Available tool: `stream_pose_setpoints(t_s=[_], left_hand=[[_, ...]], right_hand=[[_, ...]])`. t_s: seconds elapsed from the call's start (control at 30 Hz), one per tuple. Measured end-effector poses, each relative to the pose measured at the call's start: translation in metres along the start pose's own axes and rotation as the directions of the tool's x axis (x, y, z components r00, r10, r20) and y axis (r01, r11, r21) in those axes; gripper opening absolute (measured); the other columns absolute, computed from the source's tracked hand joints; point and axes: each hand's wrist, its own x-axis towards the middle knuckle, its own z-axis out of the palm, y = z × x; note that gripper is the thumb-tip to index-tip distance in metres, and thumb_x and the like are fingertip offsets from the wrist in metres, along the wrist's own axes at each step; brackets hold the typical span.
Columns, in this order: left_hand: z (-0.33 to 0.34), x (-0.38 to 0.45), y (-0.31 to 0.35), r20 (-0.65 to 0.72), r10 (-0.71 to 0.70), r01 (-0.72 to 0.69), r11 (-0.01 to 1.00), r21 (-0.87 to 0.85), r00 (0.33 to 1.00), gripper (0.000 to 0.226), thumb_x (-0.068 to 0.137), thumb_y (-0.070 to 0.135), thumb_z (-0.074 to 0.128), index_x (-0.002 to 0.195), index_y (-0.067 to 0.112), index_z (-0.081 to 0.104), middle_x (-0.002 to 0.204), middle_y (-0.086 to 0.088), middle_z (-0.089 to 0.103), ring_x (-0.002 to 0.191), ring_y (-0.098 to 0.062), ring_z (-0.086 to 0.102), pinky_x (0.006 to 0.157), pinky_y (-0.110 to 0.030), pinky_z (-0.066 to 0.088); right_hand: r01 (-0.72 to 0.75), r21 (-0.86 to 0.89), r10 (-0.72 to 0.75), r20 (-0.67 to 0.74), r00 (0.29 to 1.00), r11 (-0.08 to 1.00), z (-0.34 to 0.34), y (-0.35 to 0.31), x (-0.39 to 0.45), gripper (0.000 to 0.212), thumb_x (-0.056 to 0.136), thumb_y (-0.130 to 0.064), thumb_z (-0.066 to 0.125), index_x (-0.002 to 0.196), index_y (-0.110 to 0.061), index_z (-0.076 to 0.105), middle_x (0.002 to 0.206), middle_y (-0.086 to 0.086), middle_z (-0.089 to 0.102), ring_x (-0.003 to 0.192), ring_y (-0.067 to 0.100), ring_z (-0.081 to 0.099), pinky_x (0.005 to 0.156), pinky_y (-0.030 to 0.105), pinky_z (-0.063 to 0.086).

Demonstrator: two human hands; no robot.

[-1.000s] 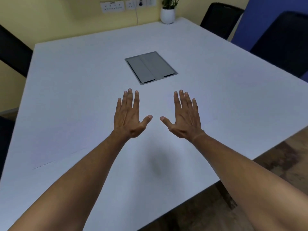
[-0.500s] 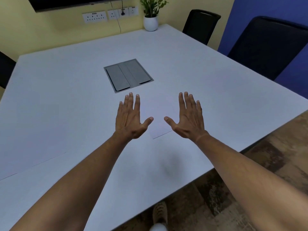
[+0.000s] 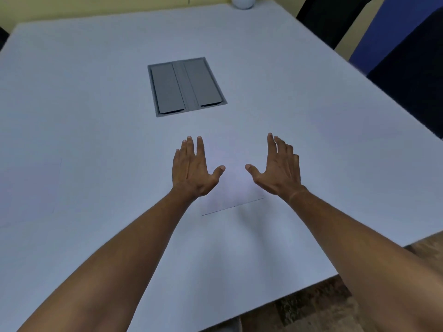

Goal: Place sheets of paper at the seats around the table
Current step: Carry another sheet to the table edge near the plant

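A white sheet of paper (image 3: pixel 233 188) lies flat on the white table (image 3: pixel 96 116), its near edge showing as a thin dark line between my wrists. My left hand (image 3: pixel 193 168) hovers over the sheet's left side, fingers spread, holding nothing. My right hand (image 3: pixel 279 166) is at the sheet's right side, open too, tilted slightly onto its edge. A second white sheet (image 3: pixel 28 190) lies faintly visible at the table's left side.
A grey cable hatch (image 3: pixel 185 86) is set into the table's middle. A white plant pot (image 3: pixel 242 1) stands at the far edge. Black chairs (image 3: pixel 330 17) stand at the far right and right side (image 3: pixel 412 75). Wooden floor (image 3: pixel 316 305) shows below the near table edge.
The view has swung so the hatch and a sheet sit in front of me. Both hands stay spread and empty; the right hand has tilted slightly.
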Motion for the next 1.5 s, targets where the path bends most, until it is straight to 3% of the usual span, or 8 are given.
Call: stream_pose_setpoints(t_s=[0.2,0.3,0.43,0.6,0.77,0.97,1.27,1.5], left_hand=[[0.018,0.016,-0.001,0.078,-0.207,0.212,0.975,-0.067,0.975,0.098,0.087,0.068,0.044,0.157,0.012,0.005,0.163,-0.018,0.011,0.15,-0.034,0.013,0.118,-0.047,0.019],[0.028,0.019,-0.001,0.104,-0.271,0.28,0.955,-0.092,0.957,0.095,0.087,0.064,0.049,0.155,0.009,0.013,0.159,-0.018,0.022,0.144,-0.034,0.024,0.111,-0.047,0.03],[0.043,0.023,0.001,0.145,-0.358,0.378,0.913,-0.155,0.923,0.091,0.088,0.057,0.055,0.154,0.007,0.017,0.155,-0.017,0.027,0.141,-0.034,0.026,0.107,-0.047,0.034],[0.062,0.027,-0.001,0.204,-0.513,0.551,0.798,-0.245,0.834,0.085,0.088,0.049,0.06,0.15,0.004,0.023,0.147,-0.019,0.031,0.138,-0.035,0.027,0.104,-0.048,0.038],[0.072,0.033,-0.003,0.259,-0.668,0.715,0.625,-0.313,0.698,0.08,0.087,0.043,0.066,0.146,0.002,0.031,0.142,-0.021,0.033,0.136,-0.039,0.03,0.106,-0.046,0.035],[0.079,0.038,-0.004,0.272,-0.694,0.742,0.58,-0.336,0.666,0.068,0.086,0.04,0.068,0.136,0.0,0.044,0.134,-0.02,0.038,0.125,-0.039,0.046,0.098,-0.04,0.042],[0.078,0.041,0.0,0.198,-0.696,0.693,0.556,-0.459,0.69,0.058,0.083,0.032,0.071,0.132,0.005,0.053,0.129,-0.018,0.053,0.116,-0.033,0.057,0.1,-0.041,0.047],[0.074,0.052,-0.012,0.124,-0.734,0.645,0.489,-0.588,0.668,0.029,0.086,0.027,0.068,0.105,0.006,0.061,0.093,-0.005,0.064,0.092,-0.027,0.063,0.08,-0.032,0.049]], right_hand=[[0.029,0.022,-0.031,0.108,0.994,0.999,0.02,0.006,0.037,0.093,0.086,-0.056,0.06,0.155,-0.008,0.021,0.15,0.015,0.038,0.135,0.033,0.036,0.106,0.045,0.033],[0.023,0.079,-0.038,0.197,0.98,0.997,0.031,0.008,0.052,0.088,0.087,-0.051,0.063,0.154,-0.007,0.024,0.148,0.016,0.039,0.135,0.033,0.034,0.106,0.046,0.035],[0.016,0.169,-0.066,0.299,0.952,0.986,0.049,0.01,0.07,0.084,0.089,-0.044,0.066,0.152,-0.005,0.027,0.146,0.016,0.038,0.137,0.033,0.032,0.106,0.045,0.037],[-0.051,0.22,-0.046,0.414,0.909,0.974,0.071,0.014,0.088,0.075,0.088,-0.039,0.07,0.144,-0.001,0.037,0.141,0.017,0.04,0.134,0.034,0.035,0.104,0.041,0.038],[-0.137,0.212,0.005,0.528,0.849,0.968,0.09,0.018,0.096,0.065,0.084,-0.042,0.074,0.127,-0.003,0.046,0.131,0.017,0.041,0.127,0.036,0.039,0.097,0.04,0.04],[-0.121,0.194,-0.003,0.539,0.842,0.974,0.097,0.019,0.101,0.068,0.08,-0.039,0.08,0.126,-0.003,0.045,0.13,0.018,0.039,0.126,0.038,0.038,0.095,0.041,0.043],[-0.108,0.198,-0.013,0.529,0.849,0.974,0.097,0.018,0.101,0.068,0.081,-0.038,0.08,0.127,-0.003,0.045,0.131,0.019,0.04,0.124,0.038,0.039,0.093,0.041,0.044],[-0.103,0.205,-0.017,0.514,0.858,0.973,0.099,0.019,0.099,0.068,0.081,-0.038,0.08,0.127,-0.003,0.044,0.13,0.019,0.039,0.123,0.037,0.039,0.092,0.039,0.044]])
